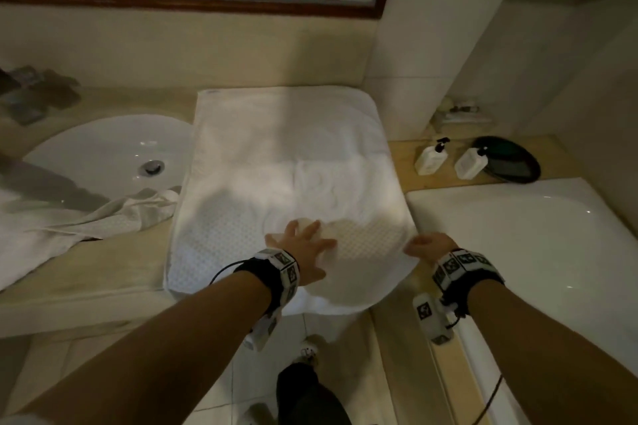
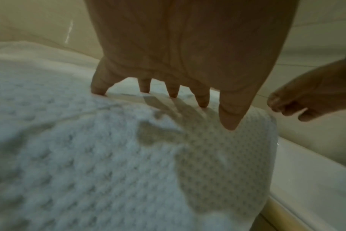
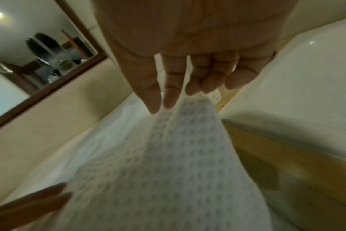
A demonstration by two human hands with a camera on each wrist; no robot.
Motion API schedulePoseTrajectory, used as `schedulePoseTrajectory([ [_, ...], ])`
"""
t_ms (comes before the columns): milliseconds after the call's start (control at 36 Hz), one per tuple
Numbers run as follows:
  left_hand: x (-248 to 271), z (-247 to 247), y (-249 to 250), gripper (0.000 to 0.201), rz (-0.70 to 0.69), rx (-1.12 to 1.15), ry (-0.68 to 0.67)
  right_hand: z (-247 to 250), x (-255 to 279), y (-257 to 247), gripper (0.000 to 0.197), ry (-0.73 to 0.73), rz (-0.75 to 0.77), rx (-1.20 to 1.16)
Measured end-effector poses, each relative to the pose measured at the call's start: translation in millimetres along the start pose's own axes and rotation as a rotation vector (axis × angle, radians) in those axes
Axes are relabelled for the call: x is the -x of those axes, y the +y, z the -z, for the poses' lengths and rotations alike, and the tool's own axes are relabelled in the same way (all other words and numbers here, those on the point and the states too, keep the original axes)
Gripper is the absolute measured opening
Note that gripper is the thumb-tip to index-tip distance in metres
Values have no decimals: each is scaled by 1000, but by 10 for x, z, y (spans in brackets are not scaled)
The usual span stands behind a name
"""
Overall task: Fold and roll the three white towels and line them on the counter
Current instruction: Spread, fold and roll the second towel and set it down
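Observation:
A white waffle-weave towel (image 1: pixel 286 148) lies spread over the counter (image 1: pixel 86 283) between the sink and the tub, with its near end hanging over the front edge. My left hand (image 1: pixel 303 248) presses flat on its near part, fingers spread and straight (image 2: pixel 201 100) on the towel (image 2: pixel 109 156). My right hand (image 1: pixel 424 245) is at the near right edge and pinches a raised fold of the towel (image 3: pixel 158 156) between its fingers (image 3: pixel 171 100). A second white towel (image 1: pixel 103 217) lies crumpled at the left, partly over the sink rim.
A white sink (image 1: pixel 103 155) is at the left, with a blurred faucet (image 1: pixel 31 93) behind it. A bathtub (image 1: pixel 518 235) is to the right. Two pump bottles (image 1: pixel 431 157) and a black tray (image 1: pixel 511 162) stand on the ledge behind it. A framed mirror (image 1: pixel 207 3) hangs behind the counter.

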State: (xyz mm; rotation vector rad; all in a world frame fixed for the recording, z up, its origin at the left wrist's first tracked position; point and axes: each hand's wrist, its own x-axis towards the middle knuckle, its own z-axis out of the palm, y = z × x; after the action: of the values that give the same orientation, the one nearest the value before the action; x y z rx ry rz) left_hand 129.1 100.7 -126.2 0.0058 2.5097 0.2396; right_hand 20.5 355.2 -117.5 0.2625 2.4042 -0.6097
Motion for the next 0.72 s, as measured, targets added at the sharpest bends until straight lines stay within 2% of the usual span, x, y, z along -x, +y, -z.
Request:
schedulePoseTrajectory([
  [56, 10, 23, -18, 69, -1, -20, -2, -4, -9, -53, 44, 36, 10, -72],
  [111, 18, 46, -40, 67, -5, -44, -2, 0, -11, -81, 49, 73, -65, -97],
  [167, 17, 72, -57, 66, -12, -63, 3, 0, -21, -74, 48, 35, -113, -80],
  [278, 12, 101, -52, 66, -18, -71, -3, 2, -13, -12, 67, 10, -143, -60],
  [361, 13, 87, -51, 69, -10, -75, -10, -5, 32, -30, 63, -22, -141, -66],
  [500, 10, 64, -51, 71, -7, -92, -12, -70, -56, -34, 88, 53, -152, -113],
  [556, 5, 58, -53, 72, -8, -99, -14, -73, -99, -9, 86, 22, -168, -87],
  [722, 5, 51, -47, 74, -10, -107, -14, -3, -60, 15, 62, -16, -149, 27],
])
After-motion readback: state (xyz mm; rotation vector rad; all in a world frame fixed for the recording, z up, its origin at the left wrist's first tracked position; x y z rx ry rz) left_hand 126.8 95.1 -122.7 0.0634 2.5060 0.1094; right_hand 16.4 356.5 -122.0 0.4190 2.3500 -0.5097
